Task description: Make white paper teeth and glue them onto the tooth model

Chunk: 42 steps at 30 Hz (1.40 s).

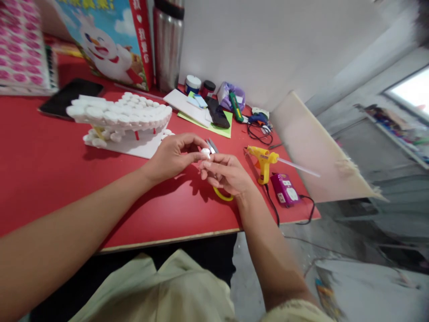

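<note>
My left hand (172,154) pinches a small white piece (205,152) between thumb and fingertips, above the front of the red table. The fingertips of my right hand (229,172) close on the same piece from the other side. Below my hands lie scissors with yellow handles (223,195), partly hidden; their blades (212,145) show just beyond my fingers. To the left of my left hand stands a boat-shaped model (117,114) built of rounded white pieces. It rests on a white board (134,147), with short red posts beneath it.
A yellow glue gun (263,158) with a clear stick lies at right, beside a purple power adapter (284,190) and cords. Farther back are a steel bottle (169,47), a picture box (110,44), small jars (193,84), a green utility knife (236,107) and a black tablet (70,96).
</note>
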Tool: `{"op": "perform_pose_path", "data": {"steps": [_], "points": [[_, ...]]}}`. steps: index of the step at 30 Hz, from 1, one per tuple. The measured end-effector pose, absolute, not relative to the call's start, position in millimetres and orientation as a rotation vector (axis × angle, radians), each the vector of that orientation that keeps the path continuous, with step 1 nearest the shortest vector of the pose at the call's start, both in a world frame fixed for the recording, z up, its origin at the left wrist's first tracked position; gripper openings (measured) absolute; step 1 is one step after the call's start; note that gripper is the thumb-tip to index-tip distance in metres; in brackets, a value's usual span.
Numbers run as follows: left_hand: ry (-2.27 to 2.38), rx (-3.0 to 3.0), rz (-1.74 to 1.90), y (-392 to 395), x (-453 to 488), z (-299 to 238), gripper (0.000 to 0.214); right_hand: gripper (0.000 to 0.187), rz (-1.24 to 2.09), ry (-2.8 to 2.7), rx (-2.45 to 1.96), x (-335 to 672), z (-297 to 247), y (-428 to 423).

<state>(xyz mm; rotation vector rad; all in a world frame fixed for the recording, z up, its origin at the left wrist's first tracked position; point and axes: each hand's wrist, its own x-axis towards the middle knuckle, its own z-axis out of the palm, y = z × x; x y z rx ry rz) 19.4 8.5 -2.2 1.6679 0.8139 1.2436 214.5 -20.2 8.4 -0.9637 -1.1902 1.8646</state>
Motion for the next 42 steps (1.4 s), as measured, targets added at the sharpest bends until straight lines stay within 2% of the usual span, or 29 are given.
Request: {"op": "perform_pose_path", "data": {"steps": [5,11,25,33,42], "points": [[0.753,1.723,1.270,8.6,19.5,-3.6,0.016,0.031,1.662,-1.105,-1.056,215.4,9.2,-16.6],[0.732,1.927,1.254,9.1,20.2,-3.9,0.012,0.055,1.430,-1.059,-1.165,211.1,3.8,-12.8],[0.765,2.026,1.313,10.5,21.7,-10.8,0.016,0.037,1.475,-1.134,-1.093,206.4,3.9,-17.8],[0.779,1.802,1.298,9.6,25.4,-12.4,0.021,0.040,1.532,-1.102,-1.085,205.7,7.7,-17.3],[0.748,1.571,1.315,8.4,26.0,-10.4,0.009,0.039,1.650,-1.075,-0.998,208.6,6.2,-15.7]]}}
